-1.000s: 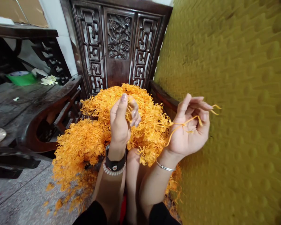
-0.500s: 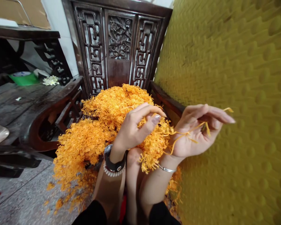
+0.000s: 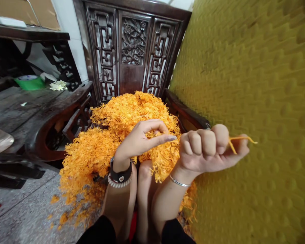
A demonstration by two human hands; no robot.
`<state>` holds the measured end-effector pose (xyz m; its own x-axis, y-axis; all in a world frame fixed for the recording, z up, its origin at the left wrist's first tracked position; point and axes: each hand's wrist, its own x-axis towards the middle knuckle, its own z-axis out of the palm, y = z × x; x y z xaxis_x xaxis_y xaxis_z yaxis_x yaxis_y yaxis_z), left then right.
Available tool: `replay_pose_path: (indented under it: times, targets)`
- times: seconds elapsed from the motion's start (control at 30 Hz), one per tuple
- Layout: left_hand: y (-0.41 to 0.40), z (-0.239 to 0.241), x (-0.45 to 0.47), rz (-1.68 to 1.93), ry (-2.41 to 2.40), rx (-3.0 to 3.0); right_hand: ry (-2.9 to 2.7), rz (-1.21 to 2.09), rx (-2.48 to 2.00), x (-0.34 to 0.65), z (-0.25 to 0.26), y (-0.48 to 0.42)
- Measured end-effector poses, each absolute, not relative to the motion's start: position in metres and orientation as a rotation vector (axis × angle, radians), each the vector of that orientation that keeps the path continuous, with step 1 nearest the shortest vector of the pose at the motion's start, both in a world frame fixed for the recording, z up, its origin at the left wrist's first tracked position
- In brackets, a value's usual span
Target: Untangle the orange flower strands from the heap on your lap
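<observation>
A big heap of frilly orange stringy material (image 3: 132, 108) fills the carved wooden chair before me and hangs over its front and my knees. My left hand (image 3: 144, 137), with a black band and pale beaded bracelet at the wrist, is curled, thumb and fingers closed around part of a stringy bunch (image 3: 165, 162); just where they grip is partly hidden. To its right, my right hand (image 3: 203, 145), wearing a silver bangle, makes a fist. Loose ends of an orange strand (image 3: 241, 138) poke out between its curled fingers and thumb.
Close on the right stands a yellow-green textured surface (image 3: 256, 84). The dark chair arm (image 3: 40, 149) curves at left, next to a wooden seat holding a green bowl (image 3: 30, 83) and white flowers (image 3: 58, 85). Orange scraps (image 3: 63, 218) lie on the floor.
My right hand has gone from loosely open, palm showing with strands across it, to a fist on the strand. My left hand has dropped slightly, its thumb now pointing right.
</observation>
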<state>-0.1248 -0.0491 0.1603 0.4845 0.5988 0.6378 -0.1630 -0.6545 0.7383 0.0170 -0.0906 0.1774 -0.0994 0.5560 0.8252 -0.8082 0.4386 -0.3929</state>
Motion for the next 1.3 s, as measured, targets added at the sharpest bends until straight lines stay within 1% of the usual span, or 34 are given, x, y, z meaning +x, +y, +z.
replay_pose_path:
  times: [0.1, 0.2, 0.33, 0.5, 0.7, 0.8, 0.87, 0.97, 1.03, 1.13, 1.2, 1.23, 1.3]
  targets:
    - [-0.049, 0.160, -0.124, 1.381, 0.493, 1.926, -1.234, 0.926, -0.332, 0.011, 0.181, -0.092]
    - [-0.049, 0.159, -0.118, 1.598, 0.670, 1.933, -1.133, 0.740, -0.711, -0.003, 0.180, -0.092]
    - [-0.049, 0.157, -0.109, 1.777, 0.783, 1.924, -1.145, 0.567, -0.864, -0.016, 0.175, -0.090]
    - [-0.051, 0.156, -0.106, 1.795, 0.842, 1.945, -1.354, 0.426, -1.107, -0.015, 0.177, -0.101]
    - [-0.051, 0.153, -0.102, 1.755, 0.797, 2.179, -1.604, 0.306, -1.370, -0.008, 0.180, -0.135]
    - [-0.051, 0.155, -0.103, 1.848, 0.766, 2.091, -1.616, 0.271, -1.486, 0.000, 0.182, -0.144]
    - [-0.051, 0.158, -0.106, 1.907, 0.699, 1.977, -1.631, 0.300, -1.446, 0.005, 0.183, -0.142]
    - [-0.054, 0.162, -0.114, 1.897, 0.655, 1.846, -1.664, 0.452, -1.213, 0.004, 0.183, -0.128]
    - [-0.059, 0.164, -0.116, 1.795, 0.594, 1.714, -1.602, 0.614, -1.007, -0.002, 0.180, -0.118]
    - [-0.066, 0.165, -0.114, 1.550, 0.398, 1.380, -1.438, 0.905, -0.654, -0.013, 0.176, -0.105]
    - [-0.067, 0.166, -0.112, 1.430, 0.304, 1.191, -1.333, 1.039, -0.451, -0.015, 0.175, -0.100]
    - [-0.065, 0.167, -0.111, 1.408, 0.278, 1.131, -1.276, 1.056, -0.367, -0.014, 0.175, -0.099]
    - [-0.059, 0.167, -0.109, 1.456, 0.257, 1.039, -1.138, 0.983, -0.269, -0.009, 0.174, -0.094]
